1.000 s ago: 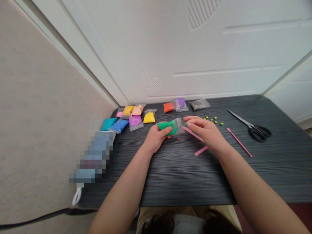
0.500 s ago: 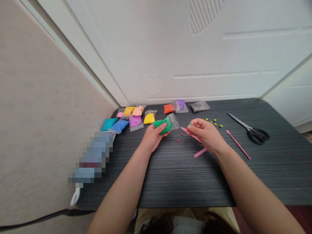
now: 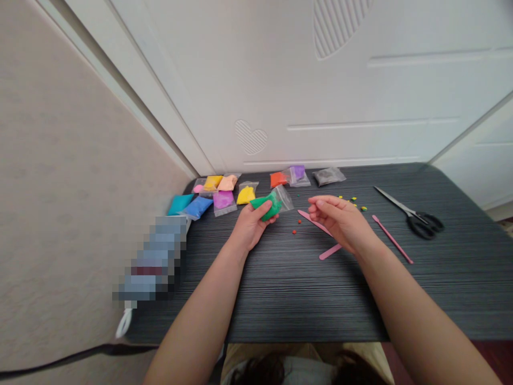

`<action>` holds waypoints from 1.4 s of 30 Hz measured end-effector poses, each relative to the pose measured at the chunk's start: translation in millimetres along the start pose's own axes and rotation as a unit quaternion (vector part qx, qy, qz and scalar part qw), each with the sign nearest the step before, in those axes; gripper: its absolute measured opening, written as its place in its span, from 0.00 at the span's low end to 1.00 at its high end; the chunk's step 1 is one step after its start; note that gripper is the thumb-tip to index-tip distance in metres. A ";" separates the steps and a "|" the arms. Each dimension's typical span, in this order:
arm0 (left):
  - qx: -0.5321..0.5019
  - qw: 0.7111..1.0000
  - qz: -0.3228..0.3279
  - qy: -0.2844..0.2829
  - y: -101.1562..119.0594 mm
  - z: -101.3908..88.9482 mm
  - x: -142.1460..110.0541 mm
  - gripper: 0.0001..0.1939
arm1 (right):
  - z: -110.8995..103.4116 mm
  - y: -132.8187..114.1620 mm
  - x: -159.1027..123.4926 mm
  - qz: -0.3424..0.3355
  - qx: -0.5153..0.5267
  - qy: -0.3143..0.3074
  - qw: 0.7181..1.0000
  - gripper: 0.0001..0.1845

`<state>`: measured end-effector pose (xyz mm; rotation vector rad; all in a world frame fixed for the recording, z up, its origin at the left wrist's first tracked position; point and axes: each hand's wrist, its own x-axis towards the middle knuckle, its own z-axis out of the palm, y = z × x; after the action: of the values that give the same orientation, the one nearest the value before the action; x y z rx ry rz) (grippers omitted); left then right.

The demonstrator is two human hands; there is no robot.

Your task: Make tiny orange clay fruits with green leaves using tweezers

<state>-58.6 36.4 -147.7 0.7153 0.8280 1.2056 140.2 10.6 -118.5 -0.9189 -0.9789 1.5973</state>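
My left hand (image 3: 253,219) is wrapped round a clear zip bag of green modelling clay (image 3: 265,205), its open end pointing right. A little to the right, my right hand (image 3: 334,214) is raised with thumb and fingertips pinched together. The tiny bit of green clay seen in those fingertips a moment ago is now hidden by them. On the table between the hands lie two tiny red clay balls, a nearer one (image 3: 294,232) and a farther one (image 3: 299,221). Partly under my right hand are a pink pointed tool (image 3: 312,221) and a pink flat stick (image 3: 330,252).
Yellow-green clay bits (image 3: 363,208), a pink stick tool (image 3: 391,239) and black-handled scissors (image 3: 417,216) lie to the right. Clay bags line the back, among them yellow (image 3: 246,195), orange (image 3: 278,179) and blue (image 3: 197,207). A pixelated object (image 3: 154,259) sits at the left edge.
My right fingers have closed further over the bit of green clay, which no longer shows. My left hand and the bag have shifted slightly left.
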 end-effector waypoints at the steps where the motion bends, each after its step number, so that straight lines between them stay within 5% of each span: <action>1: -0.002 1.000 -0.002 0.000 0.0 0.0 0.0 0.05 | -0.2 -0.2 -0.2 0.007 0.012 -0.005 1.000 0.08; 14: -0.003 1.000 -0.012 -0.003 0.9 0.6 -0.7 0.06 | -0.8 -3.7 -2.3 0.042 0.059 -0.061 0.995 0.11; 18: -0.007 1.000 -0.010 -0.001 1.8 1.4 -1.2 0.07 | -3.4 -4.4 -1.7 0.006 -0.045 -0.064 0.997 0.07; 20: -0.007 1.000 -0.008 -0.001 2.2 1.9 -1.5 0.07 | -7.0 -3.3 -1.4 -0.026 -0.240 -0.051 0.969 0.07; 23: -0.004 1.000 -0.008 0.000 2.5 2.0 -1.7 0.07 | -13.7 1.5 -1.2 -0.049 -0.496 -0.048 0.866 0.08; 25: -0.003 1.000 -0.009 0.002 2.6 1.8 -1.4 0.08 | -16.9 5.7 -0.9 -0.047 -0.543 -0.065 0.836 0.07; 30: -0.003 1.000 -0.009 0.002 2.9 1.6 -1.2 0.08 | -17.4 9.9 0.3 -0.058 -0.571 -0.109 0.812 0.05; 34: -0.005 1.000 -0.009 -0.002 2.7 1.8 -1.1 0.07 | -16.7 5.4 -0.1 -0.070 -0.570 -0.134 0.808 0.07; 42: 0.000 0.999 -0.027 -0.019 0.5 -0.3 -0.5 0.07 | -14.0 -7.3 -3.3 -0.075 -0.506 -0.064 0.857 0.10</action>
<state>-59.2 36.1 -147.4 0.7096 0.8119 1.1397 156.3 10.7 -116.8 -1.3733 -2.0109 0.9414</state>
